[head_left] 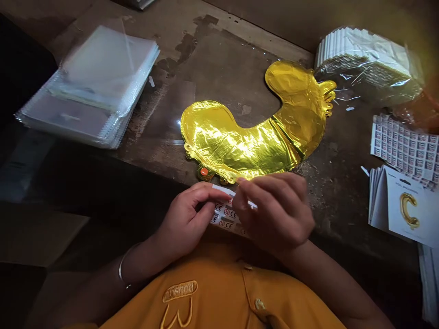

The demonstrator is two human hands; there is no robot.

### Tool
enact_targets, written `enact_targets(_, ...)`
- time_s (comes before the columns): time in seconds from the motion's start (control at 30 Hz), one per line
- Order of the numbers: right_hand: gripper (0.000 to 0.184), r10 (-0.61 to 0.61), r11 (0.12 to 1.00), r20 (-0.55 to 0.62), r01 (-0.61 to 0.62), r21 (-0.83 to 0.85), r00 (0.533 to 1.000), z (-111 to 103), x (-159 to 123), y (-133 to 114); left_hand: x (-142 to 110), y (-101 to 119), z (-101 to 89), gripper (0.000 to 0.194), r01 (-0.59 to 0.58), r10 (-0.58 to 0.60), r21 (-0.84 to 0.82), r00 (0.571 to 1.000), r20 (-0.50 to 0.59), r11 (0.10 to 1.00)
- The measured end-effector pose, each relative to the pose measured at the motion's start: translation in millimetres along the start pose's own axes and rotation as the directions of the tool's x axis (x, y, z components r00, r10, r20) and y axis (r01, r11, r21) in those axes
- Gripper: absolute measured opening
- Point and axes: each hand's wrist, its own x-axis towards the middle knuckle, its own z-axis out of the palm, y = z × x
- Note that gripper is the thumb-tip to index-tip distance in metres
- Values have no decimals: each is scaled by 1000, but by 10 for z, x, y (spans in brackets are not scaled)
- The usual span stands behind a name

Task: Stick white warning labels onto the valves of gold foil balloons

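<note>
Low in front of my chest, my left hand (188, 214) pinches the edge of a sticker sheet (228, 214) printed with small CE labels. My right hand (277, 210) is closed over the sheet's right side, thumb and forefinger pressed together; whether a label sits between those fingertips is hidden. Just beyond both hands, a flat gold foil balloon (240, 146) shaped like a letter C lies on the table. A round orange-red sticker (204, 172) shows at its near left edge, beside the tabs.
A stack of clear plastic sleeves (99, 87) lies at the left. Wrapped white paper straws (366, 55) are at the back right. Label sheets (404, 146) and folded cards with a gold C (409, 208) sit at the right of the brown table (219, 59).
</note>
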Motion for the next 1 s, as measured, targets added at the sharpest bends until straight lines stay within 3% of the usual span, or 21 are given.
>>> enact_targets(0.07, 21, -143, 989, 79, 146, -32, 987, 5, -56, -17, -11, 12, -3, 22, 3, -2, -43, 1000, 3, 999)
enact_targets(0.1, 24, -154, 988, 126, 156, -7, 980, -4, -77, -29, -18, 16, -4, 20, -2, 1, -63, 1000, -6, 998)
enact_targets(0.23, 26, -30, 989, 270, -11, 149, 962, -140, -37, -24, -26, -4, -10, 12, -27, 20, -90, 997, -80, 996)
enact_targets(0.33, 15, 116, 969, 345, -183, 166, 931, -238, 120, 83, -10, -50, -16, 7, -36, 29, -47, 990, -140, 998)
enact_targets(0.37, 12, 166, 950, 412, -257, 177, 896, -243, 182, 131, -6, -67, -18, 7, -54, 48, -35, 989, -139, 998)
enact_targets(0.43, 9, 188, 871, 624, -423, 251, 758, -207, 296, 223, -2, -97, -21, 7, -111, 108, -25, 989, -102, 994)
enact_targets(0.53, 13, 58, 677, 842, -641, 362, 536, -101, 417, 308, -3, -129, -28, 8, -185, 183, -30, 982, -45, 982)
enact_targets(0.63, 14, 18, 539, 896, -759, 365, 444, -40, 477, 314, 3, -146, -36, 9, -198, 197, -18, 979, -48, 980)
enact_targets(0.7, 12, 29, 529, 908, -777, 341, 418, -45, 495, 297, 11, -152, -36, 8, -191, 191, 1, 980, -52, 982)
enact_targets(0.8, 9, 50, 636, 882, -696, 333, 469, -90, 501, 278, 15, -165, -37, 7, -187, 188, 33, 981, -45, 982)
enact_targets(0.9, 7, 111, 781, 772, -535, 322, 626, -118, 501, 294, -8, -196, -68, 8, -163, 168, 126, 985, -30, 979)
enact_targets(0.97, 6, 227, 823, 645, -498, 273, 730, -82, 498, 324, -28, -221, -119, 33, -113, 125, 211, 991, -44, 971)
enact_targets(1.0, 6, 300, 817, 583, -519, 252, 755, -40, 492, 342, -32, -231, -154, 51, -85, 104, 249, 992, -64, 965)
